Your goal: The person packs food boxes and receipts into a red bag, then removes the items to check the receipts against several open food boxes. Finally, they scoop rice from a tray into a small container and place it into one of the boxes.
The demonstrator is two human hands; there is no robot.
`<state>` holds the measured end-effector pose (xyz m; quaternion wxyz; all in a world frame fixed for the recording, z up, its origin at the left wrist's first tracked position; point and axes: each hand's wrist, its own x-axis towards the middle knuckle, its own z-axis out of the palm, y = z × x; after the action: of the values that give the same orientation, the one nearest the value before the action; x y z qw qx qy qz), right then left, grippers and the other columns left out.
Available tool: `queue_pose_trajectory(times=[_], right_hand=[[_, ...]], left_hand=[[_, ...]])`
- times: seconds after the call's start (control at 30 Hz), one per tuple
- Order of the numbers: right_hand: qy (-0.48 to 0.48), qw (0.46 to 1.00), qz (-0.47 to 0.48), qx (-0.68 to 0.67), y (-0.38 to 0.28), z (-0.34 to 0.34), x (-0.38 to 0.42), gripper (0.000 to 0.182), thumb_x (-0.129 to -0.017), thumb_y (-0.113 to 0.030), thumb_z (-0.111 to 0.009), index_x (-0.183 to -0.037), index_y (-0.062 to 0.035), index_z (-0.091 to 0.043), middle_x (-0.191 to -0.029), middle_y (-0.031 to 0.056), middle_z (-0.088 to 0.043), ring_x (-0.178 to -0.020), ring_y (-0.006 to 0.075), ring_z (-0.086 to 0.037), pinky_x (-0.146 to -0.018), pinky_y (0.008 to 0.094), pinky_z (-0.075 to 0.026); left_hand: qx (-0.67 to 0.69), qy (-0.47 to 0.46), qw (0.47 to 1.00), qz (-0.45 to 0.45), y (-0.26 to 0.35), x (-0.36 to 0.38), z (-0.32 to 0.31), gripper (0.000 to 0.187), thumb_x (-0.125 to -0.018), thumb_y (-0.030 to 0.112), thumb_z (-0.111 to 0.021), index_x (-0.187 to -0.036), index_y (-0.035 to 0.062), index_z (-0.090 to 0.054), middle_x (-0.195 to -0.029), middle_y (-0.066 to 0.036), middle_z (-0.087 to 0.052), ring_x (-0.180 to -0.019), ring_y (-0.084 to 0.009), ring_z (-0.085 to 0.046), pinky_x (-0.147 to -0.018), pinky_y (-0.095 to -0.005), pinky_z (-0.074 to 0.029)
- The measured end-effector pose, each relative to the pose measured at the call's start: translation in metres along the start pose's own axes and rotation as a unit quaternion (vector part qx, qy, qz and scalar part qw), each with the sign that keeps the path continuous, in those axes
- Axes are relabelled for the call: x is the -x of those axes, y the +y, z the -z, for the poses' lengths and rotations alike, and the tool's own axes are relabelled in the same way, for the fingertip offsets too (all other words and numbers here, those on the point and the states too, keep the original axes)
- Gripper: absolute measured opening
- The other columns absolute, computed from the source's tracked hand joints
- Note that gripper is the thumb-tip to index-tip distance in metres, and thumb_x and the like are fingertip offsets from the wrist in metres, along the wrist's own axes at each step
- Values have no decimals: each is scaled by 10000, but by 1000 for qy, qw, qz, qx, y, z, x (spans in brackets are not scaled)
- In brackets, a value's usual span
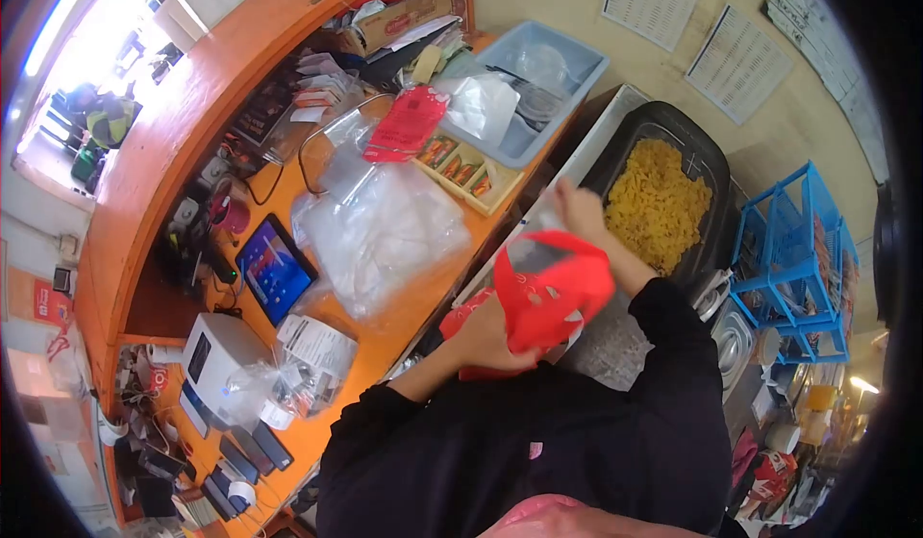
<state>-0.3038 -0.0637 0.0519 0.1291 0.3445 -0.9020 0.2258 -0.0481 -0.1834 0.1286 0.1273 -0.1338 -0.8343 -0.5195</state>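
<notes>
A red carrier bag with pale print is bunched in front of my chest. My left hand is closed on its lower left side. My right hand is above the bag, its wrist against the bag's upper edge. The right fingers are curled and slightly blurred, beside a pale, translucent patch; what they hold, if anything, I cannot make out. To the right of that hand, a black tray holds yellow food pieces that look like pasta or chips.
On the orange counter lie clear plastic bags, a tablet, a red printed packet and a white printer. A blue-grey tub stands behind. Blue wire racks stand at the right.
</notes>
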Motion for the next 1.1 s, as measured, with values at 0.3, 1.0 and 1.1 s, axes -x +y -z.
queue_pose_trajectory(times=[0.3, 1.0, 1.1], right_hand=[[-136, 984, 110, 3, -46, -26, -55, 191, -818, -199, -562, -749, -35, -630, -693, 171, -611, -668, 364, -624, -624, 456, -504], [-144, 974, 176, -13, -53, -53, -121, 109, -738, -114, -590, -734, -36, -665, -731, 143, -657, -735, 335, -641, -642, 411, -499], [-158, 947, 19, -280, -51, -18, -109, 133, -763, -133, -653, -764, 0, -671, -724, 109, -668, -691, 218, -626, -627, 333, -480]], left_hand=[[205, -62, 975, 67, -25, 6, -1, 384, -736, 178, -711, -1074, 42, -588, -1116, -135, -577, -1111, -329, -503, -981, -400, -371], [353, 2, 923, 151, -19, 2, -16, 134, -817, 67, -562, -943, 38, -596, -815, -77, -642, -762, -197, -603, -726, -345, -473], [321, 126, 917, 202, -19, 13, -34, 229, -836, 27, -527, -1057, 39, -584, -799, -48, -619, -690, -139, -583, -634, -286, -477]])
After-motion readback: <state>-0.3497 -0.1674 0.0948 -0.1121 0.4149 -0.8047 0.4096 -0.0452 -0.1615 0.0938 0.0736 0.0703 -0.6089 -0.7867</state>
